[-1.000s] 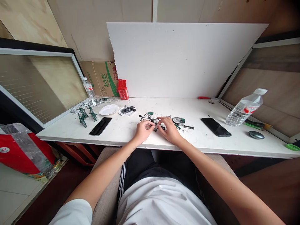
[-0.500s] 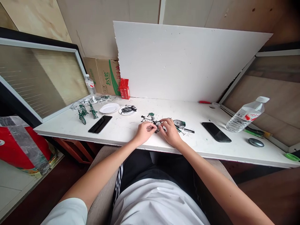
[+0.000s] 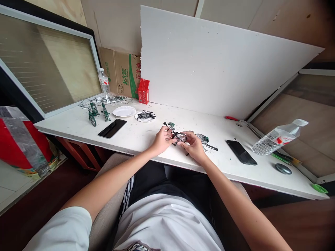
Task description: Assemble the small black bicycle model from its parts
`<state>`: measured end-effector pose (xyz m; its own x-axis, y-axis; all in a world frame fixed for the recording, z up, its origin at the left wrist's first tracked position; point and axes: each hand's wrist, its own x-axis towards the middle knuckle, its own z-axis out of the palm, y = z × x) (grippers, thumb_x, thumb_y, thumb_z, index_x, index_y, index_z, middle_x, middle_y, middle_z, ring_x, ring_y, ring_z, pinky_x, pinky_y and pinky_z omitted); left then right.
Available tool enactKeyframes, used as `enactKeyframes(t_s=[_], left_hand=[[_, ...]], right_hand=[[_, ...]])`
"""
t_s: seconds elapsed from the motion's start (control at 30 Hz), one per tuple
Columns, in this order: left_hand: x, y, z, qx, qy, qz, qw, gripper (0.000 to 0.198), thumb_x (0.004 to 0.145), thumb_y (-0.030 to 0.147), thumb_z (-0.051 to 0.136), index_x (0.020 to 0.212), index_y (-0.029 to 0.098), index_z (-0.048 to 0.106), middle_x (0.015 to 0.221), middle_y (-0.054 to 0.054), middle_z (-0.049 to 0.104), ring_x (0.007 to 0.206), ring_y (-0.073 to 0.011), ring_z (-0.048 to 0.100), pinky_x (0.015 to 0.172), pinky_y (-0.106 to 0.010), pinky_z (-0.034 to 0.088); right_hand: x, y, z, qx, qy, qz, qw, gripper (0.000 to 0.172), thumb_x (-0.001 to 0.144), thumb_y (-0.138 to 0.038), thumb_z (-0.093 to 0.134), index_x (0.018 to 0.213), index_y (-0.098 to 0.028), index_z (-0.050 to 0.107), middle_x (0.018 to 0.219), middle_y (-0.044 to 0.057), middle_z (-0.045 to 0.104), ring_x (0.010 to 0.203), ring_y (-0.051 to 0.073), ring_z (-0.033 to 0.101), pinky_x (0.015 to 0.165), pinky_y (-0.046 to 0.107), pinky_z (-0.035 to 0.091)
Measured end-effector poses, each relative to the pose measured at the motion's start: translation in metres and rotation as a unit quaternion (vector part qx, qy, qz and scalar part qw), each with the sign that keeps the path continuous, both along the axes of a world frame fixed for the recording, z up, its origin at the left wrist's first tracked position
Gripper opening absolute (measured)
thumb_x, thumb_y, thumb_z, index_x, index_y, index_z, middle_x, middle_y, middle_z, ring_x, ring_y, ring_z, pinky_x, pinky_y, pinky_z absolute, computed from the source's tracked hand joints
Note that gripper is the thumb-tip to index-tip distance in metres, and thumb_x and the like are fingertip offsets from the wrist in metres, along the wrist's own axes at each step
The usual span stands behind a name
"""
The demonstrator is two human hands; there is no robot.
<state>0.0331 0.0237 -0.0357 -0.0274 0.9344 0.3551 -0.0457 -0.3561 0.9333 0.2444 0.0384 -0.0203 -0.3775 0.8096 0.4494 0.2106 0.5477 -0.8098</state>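
Observation:
A small black model bicycle part with a spoked wheel (image 3: 180, 137) is between my two hands above the front of the white table (image 3: 141, 140). My left hand (image 3: 162, 141) pinches its left side, fingers closed. On the right, my right hand (image 3: 194, 146) grips the wheel's edge between thumb and fingers. Just right of it lie another spoked wheel with a green part (image 3: 202, 138) and a thin black strip (image 3: 211, 147). Small green pieces (image 3: 171, 124) lie behind my hands.
Two green model bicycles (image 3: 92, 113), a phone (image 3: 112, 128), a white plate (image 3: 124, 111) and a plate of black parts (image 3: 145, 115) are at the left. At the right are another phone (image 3: 241, 152), a tilted bottle (image 3: 278, 137) and an oval grey object (image 3: 283, 168).
The wheeled black part is now lifted and turned in both hands, with its wheel more visible. My right-hand fingers have shifted to the wheel's edge. The camera view has tilted.

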Motion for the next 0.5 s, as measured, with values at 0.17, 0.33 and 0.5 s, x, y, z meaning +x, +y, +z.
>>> enactKeyframes(t_s=[0.17, 0.33, 0.5], left_hand=[[-0.002, -0.007, 0.002, -0.02, 0.006, -0.023, 1.0, 0.071, 0.077, 0.025, 0.093, 0.125, 0.025, 0.041, 0.09, 0.0, 0.072, 0.082, -0.0202, 0.077, 0.08, -0.034, 0.06], [-0.002, -0.01, 0.008, -0.024, 0.03, -0.021, 0.999, 0.07, 0.078, 0.026, 0.091, 0.13, 0.023, 0.044, 0.098, -0.007, 0.077, 0.092, -0.0239, 0.079, 0.088, -0.04, 0.061], [-0.004, -0.011, 0.009, -0.022, 0.048, 0.007, 0.999, 0.064, 0.08, 0.031, 0.088, 0.127, 0.024, 0.044, 0.091, -0.003, 0.074, 0.08, -0.0204, 0.075, 0.079, -0.033, 0.056]], right_hand=[[-0.001, -0.005, 0.004, 0.01, 0.0, -0.044, 0.999, 0.03, 0.09, -0.05, 0.081, 0.105, -0.024, 0.079, 0.106, 0.008, 0.081, 0.099, 0.029, 0.076, 0.095, 0.046, 0.061], [0.0, -0.008, 0.005, 0.032, -0.01, -0.079, 0.996, 0.029, 0.092, -0.051, 0.079, 0.108, -0.027, 0.083, 0.11, 0.007, 0.083, 0.1, 0.03, 0.076, 0.095, 0.047, 0.06], [-0.001, -0.01, 0.007, 0.046, 0.003, -0.114, 0.992, 0.026, 0.09, -0.048, 0.082, 0.106, -0.027, 0.085, 0.108, 0.006, 0.084, 0.098, 0.031, 0.077, 0.094, 0.047, 0.06]])
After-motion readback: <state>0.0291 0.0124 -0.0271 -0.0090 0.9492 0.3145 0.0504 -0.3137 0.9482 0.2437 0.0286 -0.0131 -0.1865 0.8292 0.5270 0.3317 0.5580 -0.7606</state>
